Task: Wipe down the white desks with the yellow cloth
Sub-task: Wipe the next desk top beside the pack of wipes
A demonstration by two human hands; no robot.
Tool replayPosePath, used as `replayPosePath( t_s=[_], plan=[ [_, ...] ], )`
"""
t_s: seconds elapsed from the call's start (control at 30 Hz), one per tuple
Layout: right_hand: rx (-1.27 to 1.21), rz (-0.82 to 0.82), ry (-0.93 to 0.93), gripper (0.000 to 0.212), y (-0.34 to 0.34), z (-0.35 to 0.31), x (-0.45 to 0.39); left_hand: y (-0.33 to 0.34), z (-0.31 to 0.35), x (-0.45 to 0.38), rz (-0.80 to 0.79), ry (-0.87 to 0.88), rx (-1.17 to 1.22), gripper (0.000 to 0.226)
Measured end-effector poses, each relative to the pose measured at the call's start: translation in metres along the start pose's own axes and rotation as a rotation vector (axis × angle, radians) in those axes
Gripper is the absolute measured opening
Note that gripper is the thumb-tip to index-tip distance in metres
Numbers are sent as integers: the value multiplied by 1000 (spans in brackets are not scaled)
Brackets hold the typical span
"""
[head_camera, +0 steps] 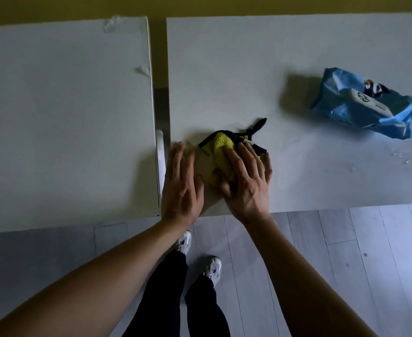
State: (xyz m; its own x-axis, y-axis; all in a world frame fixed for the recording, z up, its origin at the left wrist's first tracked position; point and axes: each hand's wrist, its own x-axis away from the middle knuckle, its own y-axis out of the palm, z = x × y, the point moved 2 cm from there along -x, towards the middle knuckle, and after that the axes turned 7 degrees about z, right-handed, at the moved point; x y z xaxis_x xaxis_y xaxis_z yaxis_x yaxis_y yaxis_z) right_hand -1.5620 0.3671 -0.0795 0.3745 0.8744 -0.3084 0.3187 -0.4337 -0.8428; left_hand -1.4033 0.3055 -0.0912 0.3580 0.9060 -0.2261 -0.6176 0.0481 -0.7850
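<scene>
A yellow cloth (220,144) with black trim lies bunched near the front left corner of the right white desk (285,57). My right hand (246,181) lies flat on the cloth with straight, spread fingers pressing it down. My left hand (183,183) rests flat on the desk just left of the cloth, fingers straight, at the desk's left edge. The left white desk (66,117) stands beside it across a narrow gap.
A crumpled blue wipes packet (367,105) lies on the right desk at the far right, with wet spots (409,158) near it. Bits of clear tape (143,70) stick to the left desk's right edge. Grey plank floor and my feet (200,254) are below.
</scene>
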Motion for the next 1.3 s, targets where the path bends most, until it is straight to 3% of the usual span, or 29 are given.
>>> replayPosePath(
  t_s=[0.57,0.7,0.83,1.0,1.1,1.3],
  plan=[
    [-120,-9,-109,50,-11,12,-8,14,14,3,9,-8,-30,61],
    [-233,78,65,43,-32,17,-17,15,5,-3,-6,39,-4,62],
    [-26,325,104,36,-73,55,-29,10,5,-2,13,69,0,58],
    [137,172,140,49,-51,116,-7,3,-1,-3,-9,111,-25,56],
    [93,147,126,52,-27,80,-8,-17,-8,-12,-50,113,-37,60],
    [-65,22,-69,52,29,-70,19,-48,-22,-13,-24,107,-130,56]
  ],
)
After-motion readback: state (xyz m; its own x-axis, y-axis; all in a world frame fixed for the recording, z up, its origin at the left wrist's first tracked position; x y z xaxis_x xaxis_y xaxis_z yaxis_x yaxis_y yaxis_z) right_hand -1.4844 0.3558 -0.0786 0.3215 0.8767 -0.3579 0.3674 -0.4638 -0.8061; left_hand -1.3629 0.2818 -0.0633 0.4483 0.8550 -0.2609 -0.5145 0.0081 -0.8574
